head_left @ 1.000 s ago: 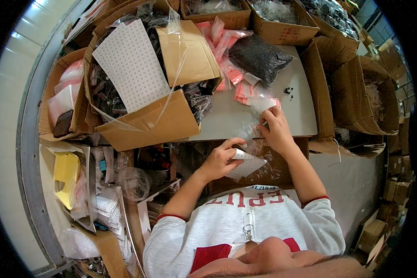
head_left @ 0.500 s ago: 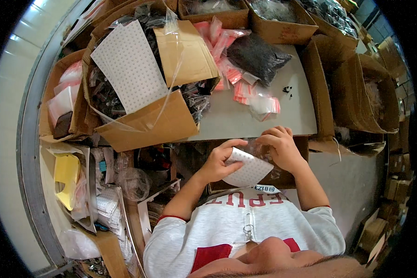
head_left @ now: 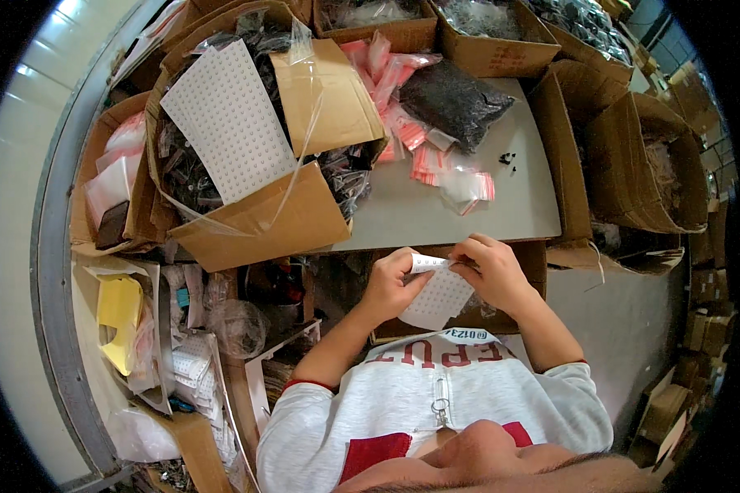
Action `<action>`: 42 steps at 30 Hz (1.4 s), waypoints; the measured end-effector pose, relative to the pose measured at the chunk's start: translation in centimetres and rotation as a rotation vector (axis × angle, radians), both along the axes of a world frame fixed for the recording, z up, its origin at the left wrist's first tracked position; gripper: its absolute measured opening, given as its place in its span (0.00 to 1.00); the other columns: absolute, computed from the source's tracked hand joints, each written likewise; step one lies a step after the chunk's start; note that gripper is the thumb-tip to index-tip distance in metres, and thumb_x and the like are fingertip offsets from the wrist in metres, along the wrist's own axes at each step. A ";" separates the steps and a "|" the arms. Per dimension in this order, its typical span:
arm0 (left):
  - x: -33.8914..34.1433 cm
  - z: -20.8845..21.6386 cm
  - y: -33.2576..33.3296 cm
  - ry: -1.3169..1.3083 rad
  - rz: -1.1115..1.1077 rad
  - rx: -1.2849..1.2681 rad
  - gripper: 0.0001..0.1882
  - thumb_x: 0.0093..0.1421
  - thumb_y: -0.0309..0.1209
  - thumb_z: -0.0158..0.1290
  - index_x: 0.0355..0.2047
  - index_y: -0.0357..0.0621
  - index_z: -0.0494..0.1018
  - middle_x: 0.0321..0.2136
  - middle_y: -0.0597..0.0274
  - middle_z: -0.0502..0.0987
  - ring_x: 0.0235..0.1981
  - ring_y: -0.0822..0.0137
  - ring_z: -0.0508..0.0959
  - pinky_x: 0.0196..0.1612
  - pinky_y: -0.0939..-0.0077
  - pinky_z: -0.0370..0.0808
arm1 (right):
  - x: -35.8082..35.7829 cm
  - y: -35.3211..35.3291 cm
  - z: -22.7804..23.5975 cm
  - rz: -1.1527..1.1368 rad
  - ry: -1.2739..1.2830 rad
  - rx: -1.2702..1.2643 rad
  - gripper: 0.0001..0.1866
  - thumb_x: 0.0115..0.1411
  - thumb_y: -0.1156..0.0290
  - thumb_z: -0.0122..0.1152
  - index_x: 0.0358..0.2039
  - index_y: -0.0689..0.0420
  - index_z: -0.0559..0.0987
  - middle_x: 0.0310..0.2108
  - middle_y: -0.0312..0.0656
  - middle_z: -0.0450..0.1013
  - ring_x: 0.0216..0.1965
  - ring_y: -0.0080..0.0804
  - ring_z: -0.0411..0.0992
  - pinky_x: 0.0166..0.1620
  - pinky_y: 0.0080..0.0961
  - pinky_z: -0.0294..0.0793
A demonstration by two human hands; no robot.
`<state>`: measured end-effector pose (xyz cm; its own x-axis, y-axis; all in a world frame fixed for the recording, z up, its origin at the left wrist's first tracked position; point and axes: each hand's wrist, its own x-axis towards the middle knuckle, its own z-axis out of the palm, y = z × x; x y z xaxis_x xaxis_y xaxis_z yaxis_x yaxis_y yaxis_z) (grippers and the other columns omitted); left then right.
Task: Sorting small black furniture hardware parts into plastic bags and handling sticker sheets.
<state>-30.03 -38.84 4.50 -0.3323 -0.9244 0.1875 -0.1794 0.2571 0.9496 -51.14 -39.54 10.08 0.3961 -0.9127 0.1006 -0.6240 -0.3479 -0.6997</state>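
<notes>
Over an open box in front of my chest, I hold a white sheet of small printed stickers (head_left: 437, 297). My left hand (head_left: 389, 283) grips its left side, thumb on the face. With fingers bent, my right hand (head_left: 492, 269) pinches at the sheet's upper right edge; anything small between those fingertips is hidden. More white sticker sheets (head_left: 226, 123) lie on the large carton ahead to the left. Red-edged clear zip bags (head_left: 436, 164) and a bag of small black parts (head_left: 456, 100) rest on the table beyond my hands.
A few tiny black pieces (head_left: 508, 159) lie on the grey tabletop (head_left: 403, 214). Open cardboard boxes (head_left: 645, 172) stand along the right and back. At my left, a bin (head_left: 160, 329) holds a yellow piece (head_left: 117, 320) and plastic bags.
My right hand has moved left and down onto the sheet's upper edge. The sheet now stands more upright between both hands.
</notes>
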 end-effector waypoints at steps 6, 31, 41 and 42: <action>-0.4 0.3 -0.6 -0.041 -0.043 -0.111 0.07 0.53 0.21 0.60 0.34 0.34 0.77 0.28 0.54 0.78 0.29 0.65 0.79 0.33 0.73 0.74 | -0.2 -0.5 0.2 0.034 0.009 0.007 0.09 0.49 0.78 0.66 0.32 0.61 0.77 0.29 0.45 0.73 0.31 0.44 0.75 0.35 0.32 0.75; -2.2 0.1 -4.4 -0.117 -0.186 -0.133 0.11 0.52 0.25 0.58 0.25 0.30 0.67 0.58 0.38 0.66 0.50 0.39 0.73 0.50 0.57 0.71 | -0.3 -7.0 -2.0 -0.366 0.287 -0.105 0.22 0.47 0.76 0.69 0.40 0.57 0.68 0.41 0.50 0.68 0.40 0.55 0.72 0.41 0.43 0.73; -2.7 -0.1 -2.0 -0.332 -0.271 -0.097 0.07 0.52 0.23 0.56 0.27 0.31 0.70 0.60 0.44 0.66 0.48 0.44 0.75 0.47 0.58 0.75 | -3.1 -8.3 -4.6 -0.329 0.038 -0.057 0.14 0.55 0.78 0.59 0.40 0.58 0.67 0.31 0.52 0.73 0.37 0.54 0.73 0.41 0.44 0.71; -2.7 0.1 -1.8 -0.334 -0.273 -0.097 0.07 0.52 0.23 0.56 0.27 0.31 0.70 0.60 0.44 0.66 0.48 0.44 0.75 0.47 0.58 0.75 | -2.9 -8.4 -5.2 -0.352 0.076 -0.142 0.14 0.55 0.77 0.60 0.39 0.58 0.67 0.32 0.52 0.73 0.37 0.55 0.73 0.41 0.43 0.71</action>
